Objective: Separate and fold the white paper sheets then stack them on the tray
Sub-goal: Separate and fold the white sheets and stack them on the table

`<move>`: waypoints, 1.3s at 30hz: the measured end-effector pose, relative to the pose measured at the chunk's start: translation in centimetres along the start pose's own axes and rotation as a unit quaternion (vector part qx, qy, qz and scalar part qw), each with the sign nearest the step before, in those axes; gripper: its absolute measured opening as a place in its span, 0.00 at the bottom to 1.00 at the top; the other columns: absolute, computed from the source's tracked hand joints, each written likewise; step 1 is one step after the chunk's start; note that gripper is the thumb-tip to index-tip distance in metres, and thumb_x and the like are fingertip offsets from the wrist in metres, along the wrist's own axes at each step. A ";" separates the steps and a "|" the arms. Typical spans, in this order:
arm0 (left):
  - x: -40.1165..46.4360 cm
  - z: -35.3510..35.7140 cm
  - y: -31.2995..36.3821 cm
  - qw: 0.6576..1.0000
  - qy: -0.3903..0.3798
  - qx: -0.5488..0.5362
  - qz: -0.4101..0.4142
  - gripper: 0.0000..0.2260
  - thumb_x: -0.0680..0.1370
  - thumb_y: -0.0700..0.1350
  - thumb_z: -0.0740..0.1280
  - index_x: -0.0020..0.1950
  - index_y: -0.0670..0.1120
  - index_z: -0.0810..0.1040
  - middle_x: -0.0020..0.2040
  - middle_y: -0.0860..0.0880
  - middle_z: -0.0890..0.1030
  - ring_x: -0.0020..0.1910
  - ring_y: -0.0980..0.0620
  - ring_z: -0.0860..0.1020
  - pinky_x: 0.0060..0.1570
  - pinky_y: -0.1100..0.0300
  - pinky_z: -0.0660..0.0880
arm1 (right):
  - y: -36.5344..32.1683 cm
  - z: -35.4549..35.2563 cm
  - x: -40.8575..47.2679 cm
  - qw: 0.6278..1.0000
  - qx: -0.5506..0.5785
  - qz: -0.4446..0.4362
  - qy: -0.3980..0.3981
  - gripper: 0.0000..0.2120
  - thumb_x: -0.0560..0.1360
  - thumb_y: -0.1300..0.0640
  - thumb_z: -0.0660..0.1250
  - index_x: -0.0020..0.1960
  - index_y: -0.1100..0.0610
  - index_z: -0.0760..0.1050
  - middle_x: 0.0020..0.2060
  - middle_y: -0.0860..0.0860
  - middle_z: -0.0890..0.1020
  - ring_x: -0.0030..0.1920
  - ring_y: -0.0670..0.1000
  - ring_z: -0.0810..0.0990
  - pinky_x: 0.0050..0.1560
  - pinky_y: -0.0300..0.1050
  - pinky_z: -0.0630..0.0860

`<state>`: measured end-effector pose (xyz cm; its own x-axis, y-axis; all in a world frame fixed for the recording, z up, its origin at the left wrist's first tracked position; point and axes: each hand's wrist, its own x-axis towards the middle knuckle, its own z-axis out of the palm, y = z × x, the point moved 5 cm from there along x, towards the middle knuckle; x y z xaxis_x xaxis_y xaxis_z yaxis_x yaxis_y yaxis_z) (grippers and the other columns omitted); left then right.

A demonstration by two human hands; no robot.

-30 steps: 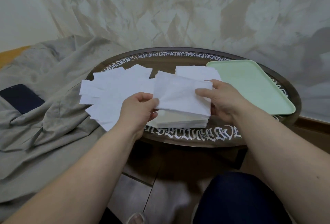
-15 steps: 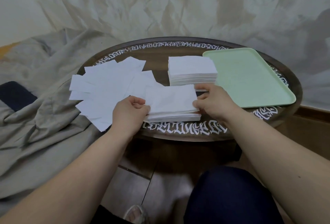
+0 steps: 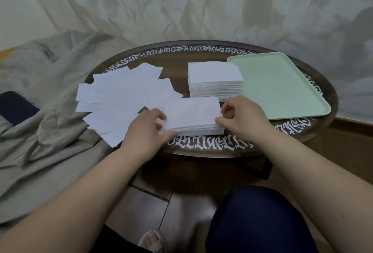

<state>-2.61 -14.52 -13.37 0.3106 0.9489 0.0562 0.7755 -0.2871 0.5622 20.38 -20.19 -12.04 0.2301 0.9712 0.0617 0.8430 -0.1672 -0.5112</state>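
Observation:
A low stack of folded white sheets [image 3: 192, 114] lies at the near edge of the round table. My left hand [image 3: 146, 129] pinches its left end, and my right hand [image 3: 240, 114] pinches its right end with curled fingers. A taller, neat pile of white sheets [image 3: 215, 80] stands just behind it. Several loose white sheets [image 3: 121, 99] are spread out overlapping on the table's left side. A pale green tray [image 3: 282, 85] lies on the right of the table with nothing on it.
The dark round table [image 3: 181, 56] has white lettering around its rim. A rumpled grey cloth [image 3: 46, 115] lies to the left, with a dark phone [image 3: 15, 107] on it. My knee in dark trousers [image 3: 258, 220] is below the table's edge.
Both hands have lowered the held sheet onto the near stack and now grip the stack's ends. The camera has tilted, showing the taller pile behind.

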 end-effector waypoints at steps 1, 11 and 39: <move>0.0 0.1 0.1 1.000 -0.010 0.017 0.020 0.15 0.70 0.50 0.77 0.50 0.51 0.74 0.51 0.52 0.75 0.47 0.55 0.78 0.43 0.60 0.67 | -0.3 0.0 -0.2 1.000 -0.015 -0.025 -0.008 0.08 0.71 0.50 0.72 0.45 0.49 0.73 0.44 0.46 0.74 0.45 0.48 0.75 0.45 0.43 0.70; 0.5 0.5 0.1 0.998 -0.017 0.010 0.065 0.12 0.71 0.47 0.77 0.46 0.51 0.74 0.51 0.54 0.73 0.45 0.54 0.79 0.48 0.57 0.75 | -0.7 1.6 -0.6 0.991 -0.069 -0.107 -0.039 0.10 0.73 0.54 0.70 0.53 0.53 0.76 0.44 0.46 0.70 0.45 0.50 0.75 0.43 0.42 0.65; -0.3 -5.4 -14.8 0.868 0.111 -0.365 -0.317 0.18 0.68 0.49 0.77 0.55 0.46 0.80 0.51 0.50 0.84 0.50 0.48 0.83 0.58 0.47 0.78 | -17.9 12.7 0.5 0.932 -0.187 -0.270 -0.156 0.18 0.77 0.44 0.62 0.56 0.57 0.69 0.53 0.55 0.77 0.54 0.57 0.75 0.52 0.48 0.65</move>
<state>-17.21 -9.87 -17.26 -0.2280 0.9108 -0.3441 0.1711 0.3854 0.9068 -0.74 -14.55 -13.79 -0.3788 0.9236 -0.0586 0.9193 0.3682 -0.1393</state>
